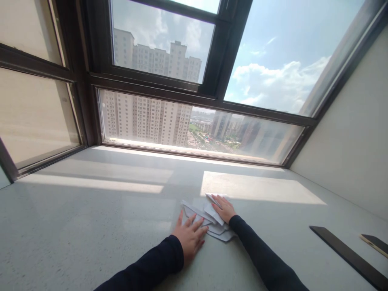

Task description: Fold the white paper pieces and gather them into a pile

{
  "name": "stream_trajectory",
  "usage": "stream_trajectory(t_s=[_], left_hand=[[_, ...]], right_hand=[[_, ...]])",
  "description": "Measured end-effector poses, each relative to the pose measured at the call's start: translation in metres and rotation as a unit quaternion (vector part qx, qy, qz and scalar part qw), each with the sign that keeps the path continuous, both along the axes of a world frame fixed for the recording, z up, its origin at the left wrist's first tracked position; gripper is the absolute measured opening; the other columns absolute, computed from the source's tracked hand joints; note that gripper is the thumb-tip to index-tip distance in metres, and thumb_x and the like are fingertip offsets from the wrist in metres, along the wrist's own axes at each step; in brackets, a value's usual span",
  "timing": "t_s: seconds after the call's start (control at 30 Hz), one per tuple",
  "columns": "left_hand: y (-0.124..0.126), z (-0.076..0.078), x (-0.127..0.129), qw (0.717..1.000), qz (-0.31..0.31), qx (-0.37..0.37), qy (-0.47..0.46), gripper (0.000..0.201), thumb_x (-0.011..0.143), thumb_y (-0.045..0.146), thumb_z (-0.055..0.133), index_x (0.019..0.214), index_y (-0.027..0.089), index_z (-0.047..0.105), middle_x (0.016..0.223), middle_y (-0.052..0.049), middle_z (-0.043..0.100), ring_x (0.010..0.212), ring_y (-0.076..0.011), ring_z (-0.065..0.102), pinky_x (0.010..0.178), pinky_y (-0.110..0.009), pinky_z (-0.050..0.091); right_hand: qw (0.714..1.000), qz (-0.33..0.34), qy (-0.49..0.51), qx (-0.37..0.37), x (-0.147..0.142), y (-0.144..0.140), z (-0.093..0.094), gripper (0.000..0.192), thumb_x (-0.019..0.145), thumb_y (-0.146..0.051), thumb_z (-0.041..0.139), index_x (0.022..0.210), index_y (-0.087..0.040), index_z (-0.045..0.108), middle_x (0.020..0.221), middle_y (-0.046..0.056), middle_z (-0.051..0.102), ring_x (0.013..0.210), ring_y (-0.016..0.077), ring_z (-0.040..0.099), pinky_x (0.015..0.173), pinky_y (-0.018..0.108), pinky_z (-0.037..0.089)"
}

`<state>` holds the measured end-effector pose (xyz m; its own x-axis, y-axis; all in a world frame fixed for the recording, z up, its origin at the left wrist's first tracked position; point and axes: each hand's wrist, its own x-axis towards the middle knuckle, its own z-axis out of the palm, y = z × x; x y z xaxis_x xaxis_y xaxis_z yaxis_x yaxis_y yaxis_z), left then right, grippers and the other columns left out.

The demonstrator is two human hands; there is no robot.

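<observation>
Left hand: fingers spread flat, pinning near edge of folded white paper on grey sill, gripping nothing | right hand: fingers extended, pressing far flaps, no grasp | risk: uneven pressure may let loose layers slide, skewing crease | dark ruler well apart at right.

Both hands, left and right, lie flat, fingers spread.

— What's on the desk at the right?
— A long dark strip, and near it, at the edge of view, a smaller dark piece.
— And beyond?
— A window with dark frames, tower blocks and cloudy sky outside.
</observation>
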<state>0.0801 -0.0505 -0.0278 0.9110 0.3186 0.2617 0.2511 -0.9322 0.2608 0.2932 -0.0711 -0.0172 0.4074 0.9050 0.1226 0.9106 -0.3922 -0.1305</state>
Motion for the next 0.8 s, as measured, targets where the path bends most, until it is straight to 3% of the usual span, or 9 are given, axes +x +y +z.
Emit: stream_trajectory(t_s=[0.17, 0.3, 0.43, 0.57, 0.63, 0.7, 0.8], left_hand=[[0.049, 0.005, -0.054, 0.985, 0.169, -0.017, 0.034, 0.052, 0.072, 0.017, 0.033, 0.122, 0.024, 0.026, 0.130, -0.004, 0.028, 0.118, -0.0235, 0.022, 0.092, -0.055, 0.007], [0.071, 0.011, -0.074, 0.959, 0.279, -0.041, 0.006, 0.066, 0.058, 0.007, 0.034, 0.122, 0.017, 0.027, 0.131, -0.006, 0.027, 0.120, -0.0215, 0.016, 0.095, -0.048, 0.011], [0.078, 0.016, -0.081, 0.949, 0.303, -0.065, -0.062, 0.062, 0.059, 0.010, 0.033, 0.120, 0.019, 0.031, 0.130, -0.005, 0.028, 0.120, -0.0223, 0.016, 0.094, -0.049, 0.013], [0.074, 0.016, -0.080, 0.952, 0.284, -0.061, -0.095, 0.047, 0.070, 0.019, 0.030, 0.117, 0.023, 0.035, 0.126, -0.003, 0.034, 0.117, -0.0209, 0.024, 0.094, -0.048, 0.017], [0.069, 0.014, -0.078, 0.962, 0.260, -0.052, -0.070, 0.042, 0.074, 0.029, 0.031, 0.115, 0.025, 0.038, 0.124, -0.002, 0.038, 0.115, -0.0229, 0.028, 0.093, -0.050, 0.017], [0.065, 0.013, -0.076, 0.972, 0.232, -0.034, -0.030, 0.041, 0.073, 0.037, 0.035, 0.113, 0.028, 0.041, 0.123, -0.001, 0.039, 0.115, -0.0255, 0.028, 0.091, -0.054, 0.014], [0.061, 0.014, -0.077, 0.972, 0.235, 0.003, 0.001, 0.038, 0.073, 0.039, 0.037, 0.109, 0.033, 0.044, 0.125, 0.001, 0.037, 0.117, -0.0280, 0.024, 0.089, -0.059, 0.007]], right_hand=[[0.996, 0.016, 0.087, 0.031, -0.076, 0.018, -0.012, 0.040, 0.081, -0.032, 0.027, 0.118, -0.026, 0.037, 0.128, 0.005, 0.033, 0.118, 0.0253, 0.022, 0.091, 0.049, 0.019], [0.965, 0.100, 0.209, 0.121, -0.116, 0.024, -0.001, 0.047, 0.080, -0.041, 0.026, 0.121, -0.019, 0.033, 0.128, 0.009, 0.030, 0.119, 0.0229, 0.021, 0.094, 0.045, 0.020], [0.922, 0.246, 0.254, 0.155, -0.121, 0.009, 0.015, 0.053, 0.076, -0.049, 0.031, 0.121, -0.020, 0.031, 0.127, 0.007, 0.033, 0.117, 0.0185, 0.025, 0.095, 0.036, 0.024], [0.914, 0.380, 0.138, 0.039, -0.123, -0.007, 0.019, 0.072, 0.060, -0.059, 0.048, 0.123, -0.031, 0.027, 0.128, 0.002, 0.031, 0.120, 0.0256, 0.015, 0.096, 0.048, 0.009], [0.925, 0.372, 0.078, 0.012, -0.122, -0.007, 0.018, 0.063, 0.063, -0.059, 0.046, 0.120, -0.036, 0.030, 0.129, -0.001, 0.031, 0.120, 0.0267, 0.016, 0.095, 0.052, 0.003], [0.945, 0.323, 0.036, 0.022, -0.113, -0.002, 0.019, 0.052, 0.068, -0.056, 0.040, 0.117, -0.038, 0.034, 0.129, -0.002, 0.030, 0.120, 0.0263, 0.017, 0.094, 0.053, 0.002], [0.971, 0.228, 0.019, 0.061, -0.077, 0.005, 0.023, 0.055, 0.071, -0.056, 0.034, 0.121, -0.033, 0.030, 0.129, 0.000, 0.030, 0.119, 0.0239, 0.019, 0.095, 0.049, 0.011]])
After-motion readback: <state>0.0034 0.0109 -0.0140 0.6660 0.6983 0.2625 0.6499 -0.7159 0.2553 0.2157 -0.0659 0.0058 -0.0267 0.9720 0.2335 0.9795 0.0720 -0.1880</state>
